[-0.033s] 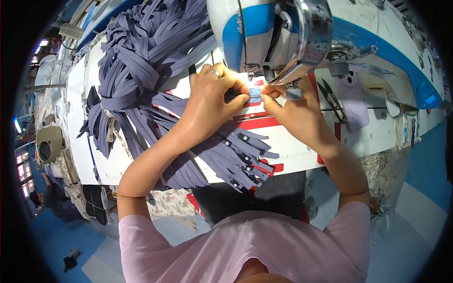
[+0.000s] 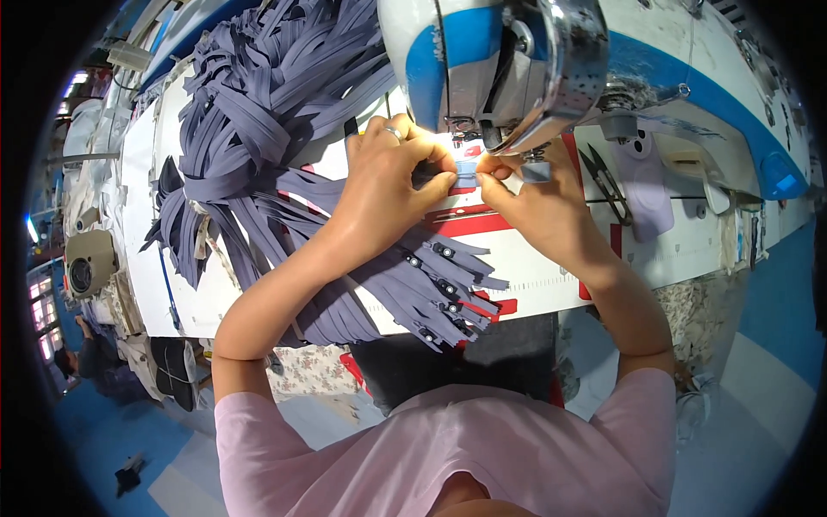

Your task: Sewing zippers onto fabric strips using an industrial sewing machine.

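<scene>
Under the lit needle area of the sewing machine (image 2: pixel 491 129), a small blue-grey fabric strip (image 2: pixel 466 175) lies stretched between my two hands. My left hand (image 2: pixel 388 168), with a ring on one finger, pinches its left end between thumb and forefinger. The right end is pinched by my right hand (image 2: pixel 543 194), just below the presser foot. Whether the strip is part of a zipper is too small to tell. Beneath and beside my left forearm spreads a large heap of grey-purple zippers (image 2: pixel 250 129). Several black zipper sliders (image 2: pixel 448 289) show at their near ends.
Black thread snips (image 2: pixel 606 185) lie right of my right hand, beside a pale lilac flat object (image 2: pixel 644 185). The machine's white and blue arm (image 2: pixel 672 95) overhangs the white table (image 2: pixel 551 289), which carries red markings. A tan fan-like device (image 2: pixel 90 267) stands far left.
</scene>
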`<state>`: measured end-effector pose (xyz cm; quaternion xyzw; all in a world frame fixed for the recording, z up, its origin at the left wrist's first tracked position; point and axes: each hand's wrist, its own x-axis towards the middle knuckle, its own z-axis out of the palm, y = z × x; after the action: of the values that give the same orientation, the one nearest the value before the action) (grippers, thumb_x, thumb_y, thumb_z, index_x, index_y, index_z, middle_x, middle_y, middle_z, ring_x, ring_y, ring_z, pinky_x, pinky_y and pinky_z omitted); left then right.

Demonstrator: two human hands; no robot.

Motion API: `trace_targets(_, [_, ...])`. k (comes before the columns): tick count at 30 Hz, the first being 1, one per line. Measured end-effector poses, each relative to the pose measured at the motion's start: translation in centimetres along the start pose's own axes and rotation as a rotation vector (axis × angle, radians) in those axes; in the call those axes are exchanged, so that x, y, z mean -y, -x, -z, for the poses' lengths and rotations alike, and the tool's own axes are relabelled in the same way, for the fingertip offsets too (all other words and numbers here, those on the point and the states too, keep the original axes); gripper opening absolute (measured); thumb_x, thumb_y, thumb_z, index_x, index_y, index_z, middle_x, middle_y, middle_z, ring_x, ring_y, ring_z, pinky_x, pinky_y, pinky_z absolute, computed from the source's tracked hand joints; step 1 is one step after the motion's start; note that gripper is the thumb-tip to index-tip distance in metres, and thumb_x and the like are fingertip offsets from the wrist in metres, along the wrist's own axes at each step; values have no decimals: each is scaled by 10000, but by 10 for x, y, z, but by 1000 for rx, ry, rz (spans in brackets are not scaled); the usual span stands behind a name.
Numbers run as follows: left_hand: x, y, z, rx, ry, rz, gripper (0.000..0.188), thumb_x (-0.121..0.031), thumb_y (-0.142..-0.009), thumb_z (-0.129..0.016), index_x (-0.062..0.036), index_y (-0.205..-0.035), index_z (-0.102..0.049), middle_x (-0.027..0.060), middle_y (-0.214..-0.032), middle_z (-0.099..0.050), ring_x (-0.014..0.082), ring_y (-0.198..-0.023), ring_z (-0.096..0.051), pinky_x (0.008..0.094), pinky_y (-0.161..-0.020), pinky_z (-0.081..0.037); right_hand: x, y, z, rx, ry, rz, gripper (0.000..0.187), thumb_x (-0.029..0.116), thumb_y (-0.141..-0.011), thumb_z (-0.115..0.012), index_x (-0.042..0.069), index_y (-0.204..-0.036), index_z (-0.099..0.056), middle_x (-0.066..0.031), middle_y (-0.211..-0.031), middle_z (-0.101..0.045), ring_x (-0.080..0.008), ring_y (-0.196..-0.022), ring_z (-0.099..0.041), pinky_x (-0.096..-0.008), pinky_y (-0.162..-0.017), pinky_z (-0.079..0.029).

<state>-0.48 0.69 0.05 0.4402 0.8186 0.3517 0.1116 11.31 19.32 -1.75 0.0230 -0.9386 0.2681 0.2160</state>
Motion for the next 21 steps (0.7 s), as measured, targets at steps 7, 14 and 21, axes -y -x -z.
trace_targets(7, [0,1,-9,-51,-39,49,114,-216,-790,-784,-141,-861,-735,33,-992,-598,272,-1038,-488,422,-919,-309,1,1,0,12,-130,-106,195,68,-743,-712,50,-829,-538,-68,-814,-524,-281,-860,-531,-428,-771,-415])
trace_targets(14, [17,-1,0,-182,-87,-21,122,-207,-790,-787,-136,-878,-740,27,-999,-611,260,-1035,-492,415,-912,-313,0,-4,-2,-138,185,210,185,98,-781,-756,60,-915,-634,-66,-855,-569,-282,-863,-546,-421,-760,-430])
trace_targets(21, [20,-6,-1,-175,-92,-23,144,-201,-783,-799,-102,-872,-744,40,-997,-608,256,-1029,-497,410,-905,-312,7,-6,-5,-255,171,155,169,97,-792,-781,61,-858,-630,-91,-879,-596,-295,-785,-570,-428,-725,-456])
